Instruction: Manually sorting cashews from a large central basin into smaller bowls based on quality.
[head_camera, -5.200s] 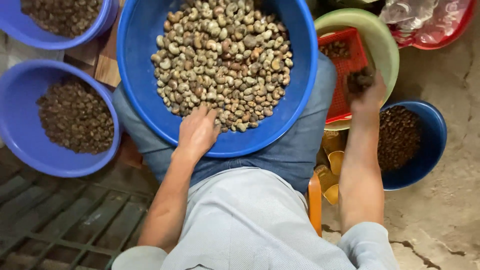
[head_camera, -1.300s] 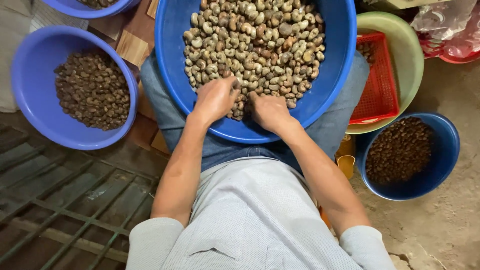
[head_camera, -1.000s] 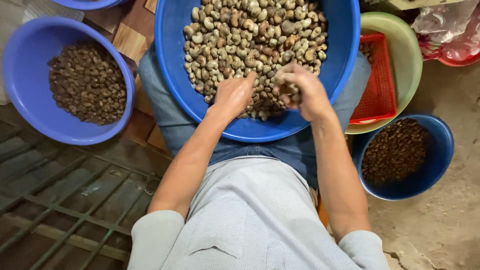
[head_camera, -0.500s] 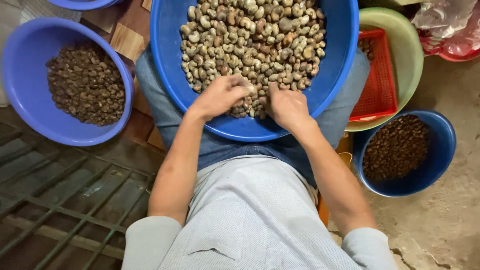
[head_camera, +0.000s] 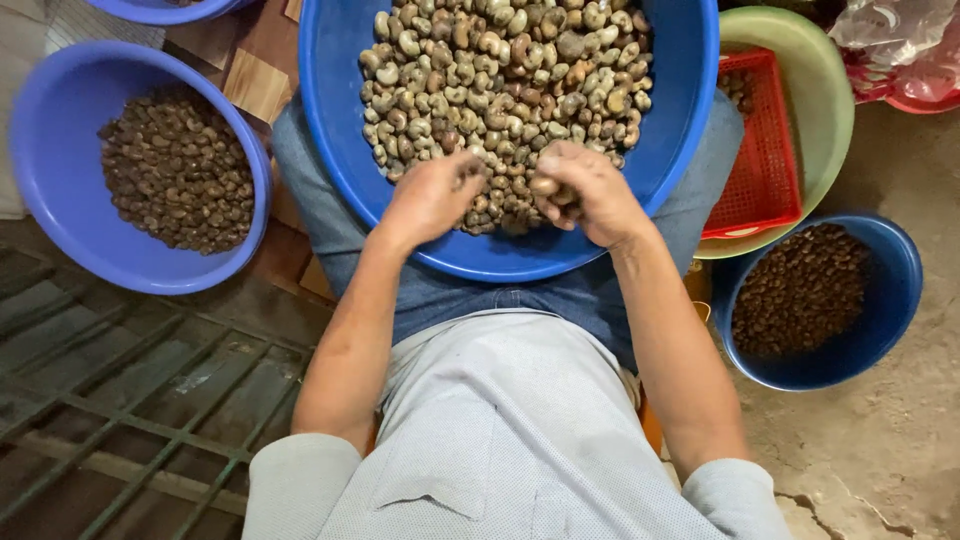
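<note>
The person's grey shirt (head_camera: 500, 450) filled the nearest part of the view, with both bare forearms reaching forward over jeans-clad knees (head_camera: 470, 295). On those knees sat a large blue basin (head_camera: 690, 90) heaped with pale, curved nuts (head_camera: 500, 80). The left hand (head_camera: 430, 198) rested at the near edge of the heap, its fingers curled loosely down among the nuts, though whether they gripped any could not be told. Just beside it, the right hand (head_camera: 585, 192) had its fingers clenched around a single pale nut (head_camera: 545, 186). To the left stood a blue bowl (head_camera: 60, 150) of dark brown nuts, above a metal floor grate (head_camera: 110, 400). To the right lay a smaller blue bowl (head_camera: 890, 290) of dark nuts, and farther off a red basket (head_camera: 765, 150) inside a green basin (head_camera: 825, 110).
</note>
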